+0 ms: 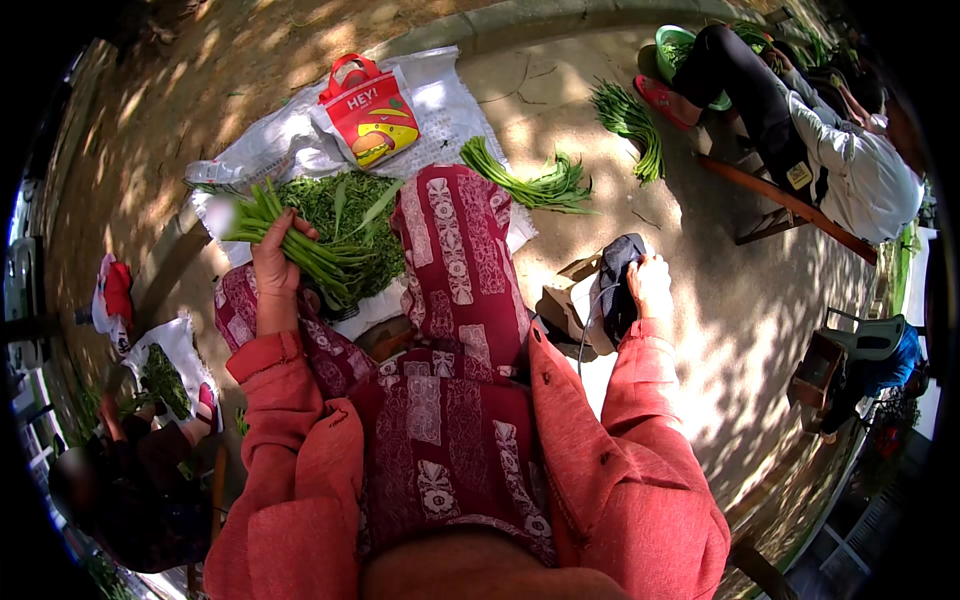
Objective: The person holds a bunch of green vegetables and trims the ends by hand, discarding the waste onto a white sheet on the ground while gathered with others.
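Observation:
My left hand [277, 251] is closed around a bunch of green leafy vegetable stems [315, 251], held over a pile of loose green leaves [341, 206] in front of my knees. On the right, my right hand [649, 285] grips the edge of a dark fabric item [619, 289], perhaps a bag or cap. A thin pale cable runs down across it. Beside and partly beneath it is a beige item [585, 300], mostly hidden. A second bunch of greens [529, 180] lies just past my knee, partly on a white woven sheet [442, 97].
A red carrier bag [373, 116] and a clear plastic bottle [214, 172] rest on the sheet. Another bunch of greens [632, 129] lies on the concrete. One person [832, 150] sits right on a wooden bench [787, 202], near a green basin [673, 45]; another person [142, 480] sits left.

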`<action>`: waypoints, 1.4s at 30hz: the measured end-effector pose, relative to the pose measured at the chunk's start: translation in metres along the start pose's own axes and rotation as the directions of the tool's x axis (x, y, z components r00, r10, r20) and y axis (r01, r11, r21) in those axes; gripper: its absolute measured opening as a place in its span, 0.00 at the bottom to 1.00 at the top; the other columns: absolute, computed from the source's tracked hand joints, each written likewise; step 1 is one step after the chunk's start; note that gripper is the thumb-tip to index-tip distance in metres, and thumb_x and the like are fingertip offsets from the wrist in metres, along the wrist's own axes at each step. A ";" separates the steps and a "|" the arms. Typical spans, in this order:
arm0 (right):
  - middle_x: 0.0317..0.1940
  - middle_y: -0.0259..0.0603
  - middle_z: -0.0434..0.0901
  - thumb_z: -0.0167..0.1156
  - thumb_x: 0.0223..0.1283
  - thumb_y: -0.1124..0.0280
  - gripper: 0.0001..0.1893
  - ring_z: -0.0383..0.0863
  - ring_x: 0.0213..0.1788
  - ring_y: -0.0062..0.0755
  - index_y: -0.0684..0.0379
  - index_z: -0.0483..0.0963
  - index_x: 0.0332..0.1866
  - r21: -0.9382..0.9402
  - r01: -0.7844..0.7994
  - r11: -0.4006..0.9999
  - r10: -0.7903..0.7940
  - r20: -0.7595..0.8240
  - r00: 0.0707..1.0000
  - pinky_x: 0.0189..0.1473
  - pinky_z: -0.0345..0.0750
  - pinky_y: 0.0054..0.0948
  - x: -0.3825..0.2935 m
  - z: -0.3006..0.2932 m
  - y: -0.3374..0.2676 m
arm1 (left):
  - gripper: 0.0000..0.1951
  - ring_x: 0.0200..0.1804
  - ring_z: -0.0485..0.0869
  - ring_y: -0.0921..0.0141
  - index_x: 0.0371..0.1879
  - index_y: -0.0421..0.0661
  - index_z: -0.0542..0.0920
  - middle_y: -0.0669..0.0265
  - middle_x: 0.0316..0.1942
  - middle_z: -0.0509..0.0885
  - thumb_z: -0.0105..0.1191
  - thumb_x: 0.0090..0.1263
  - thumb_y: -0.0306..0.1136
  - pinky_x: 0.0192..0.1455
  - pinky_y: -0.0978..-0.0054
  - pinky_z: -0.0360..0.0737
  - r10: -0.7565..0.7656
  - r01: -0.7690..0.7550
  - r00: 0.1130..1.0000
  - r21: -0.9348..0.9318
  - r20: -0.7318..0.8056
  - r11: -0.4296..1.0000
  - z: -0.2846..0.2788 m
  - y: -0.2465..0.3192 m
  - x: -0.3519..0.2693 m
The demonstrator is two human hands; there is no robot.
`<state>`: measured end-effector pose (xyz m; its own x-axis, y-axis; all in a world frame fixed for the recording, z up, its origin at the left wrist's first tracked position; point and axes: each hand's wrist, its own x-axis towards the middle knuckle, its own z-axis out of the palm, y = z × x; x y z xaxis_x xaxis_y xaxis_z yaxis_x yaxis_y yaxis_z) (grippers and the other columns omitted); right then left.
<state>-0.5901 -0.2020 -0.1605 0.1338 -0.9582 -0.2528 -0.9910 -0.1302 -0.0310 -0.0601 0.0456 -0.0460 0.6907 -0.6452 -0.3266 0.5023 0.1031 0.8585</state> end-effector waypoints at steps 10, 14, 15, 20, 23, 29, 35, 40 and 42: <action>0.53 0.58 0.70 0.61 0.50 0.71 0.26 0.70 0.56 0.54 0.66 0.68 0.57 0.136 0.225 0.965 -0.135 -0.477 0.869 0.60 0.68 0.43 0.000 0.032 -0.046 | 0.07 0.26 0.80 0.68 0.37 0.39 0.77 0.61 0.25 0.80 0.57 0.66 0.29 0.32 0.70 0.81 -0.010 0.010 1.000 -0.019 0.018 1.000 0.002 0.000 0.001; 0.52 0.53 0.72 0.60 0.54 0.63 0.23 0.71 0.55 0.50 0.61 0.72 0.54 0.007 0.152 0.988 -0.139 -0.361 0.922 0.57 0.67 0.44 -0.009 0.037 -0.037 | 0.07 0.26 0.80 0.68 0.37 0.39 0.77 0.62 0.25 0.80 0.57 0.66 0.30 0.32 0.70 0.81 -0.012 0.012 1.000 -0.023 0.010 1.000 -0.001 0.000 0.000; 0.52 0.51 0.73 0.59 0.55 0.61 0.22 0.71 0.54 0.49 0.60 0.73 0.54 -0.010 0.128 0.992 -0.125 -0.311 0.942 0.57 0.67 0.45 -0.009 0.036 -0.035 | 0.07 0.26 0.80 0.68 0.37 0.39 0.77 0.62 0.25 0.80 0.57 0.66 0.30 0.32 0.70 0.81 -0.014 0.014 1.000 -0.020 0.002 1.000 -0.001 0.000 0.000; 0.52 0.48 0.74 0.51 0.61 0.52 0.22 0.70 0.57 0.48 0.57 0.76 0.52 -0.076 0.018 0.997 -0.045 -0.364 0.930 0.62 0.60 0.49 -0.009 0.036 -0.025 | 0.08 0.26 0.80 0.68 0.37 0.39 0.77 0.62 0.25 0.80 0.57 0.66 0.30 0.32 0.70 0.81 -0.023 0.023 1.000 -0.012 0.002 1.000 -0.001 -0.003 0.002; 0.52 0.46 0.75 0.47 0.63 0.51 0.22 0.70 0.58 0.47 0.55 0.77 0.51 -0.104 -0.048 0.993 0.020 -0.258 0.966 0.64 0.57 0.52 -0.010 0.031 -0.033 | 0.08 0.26 0.80 0.68 0.37 0.39 0.77 0.62 0.25 0.80 0.57 0.66 0.31 0.32 0.70 0.81 -0.018 0.018 1.000 -0.004 0.005 1.000 -0.002 -0.002 0.001; 0.52 0.44 0.76 0.46 0.64 0.52 0.21 0.71 0.58 0.45 0.53 0.78 0.51 -0.119 -0.046 0.992 0.031 -0.130 0.991 0.66 0.55 0.55 -0.008 0.028 -0.030 | 0.08 0.26 0.80 0.68 0.37 0.39 0.77 0.62 0.25 0.81 0.57 0.66 0.31 0.31 0.71 0.81 -0.028 0.027 1.000 -0.008 -0.004 1.000 -0.001 -0.003 0.001; 0.52 0.44 0.75 0.46 0.64 0.53 0.21 0.71 0.58 0.45 0.53 0.78 0.51 -0.101 -0.037 0.994 0.024 -0.132 0.991 0.66 0.55 0.54 -0.007 0.032 -0.027 | 0.08 0.26 0.81 0.68 0.38 0.39 0.78 0.62 0.25 0.81 0.57 0.66 0.30 0.31 0.72 0.81 -0.018 0.019 1.000 0.019 -0.024 1.000 -0.002 -0.003 0.001; 0.52 0.44 0.75 0.46 0.63 0.54 0.20 0.72 0.58 0.45 0.53 0.78 0.51 -0.102 -0.037 0.994 0.023 -0.132 0.991 0.66 0.55 0.54 -0.006 0.031 -0.027 | 0.08 0.25 0.81 0.68 0.37 0.39 0.78 0.62 0.24 0.81 0.57 0.66 0.30 0.31 0.72 0.81 -0.020 0.020 1.000 0.002 -0.017 1.000 -0.002 -0.003 0.002; 0.52 0.44 0.75 0.46 0.63 0.55 0.20 0.72 0.57 0.45 0.53 0.78 0.51 -0.106 -0.041 0.994 0.027 -0.128 0.991 0.66 0.55 0.54 -0.006 0.032 -0.026 | 0.08 0.25 0.81 0.69 0.37 0.39 0.78 0.62 0.24 0.81 0.57 0.66 0.30 0.31 0.72 0.82 -0.023 0.023 1.000 -0.001 -0.015 1.000 -0.001 -0.003 0.001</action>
<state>-0.5649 -0.1843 -0.1886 0.1059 -0.9861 -0.1279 -0.9898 -0.1168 0.0817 -0.0602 0.0453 -0.0493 0.6870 -0.6358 -0.3519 0.5185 0.0896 0.8504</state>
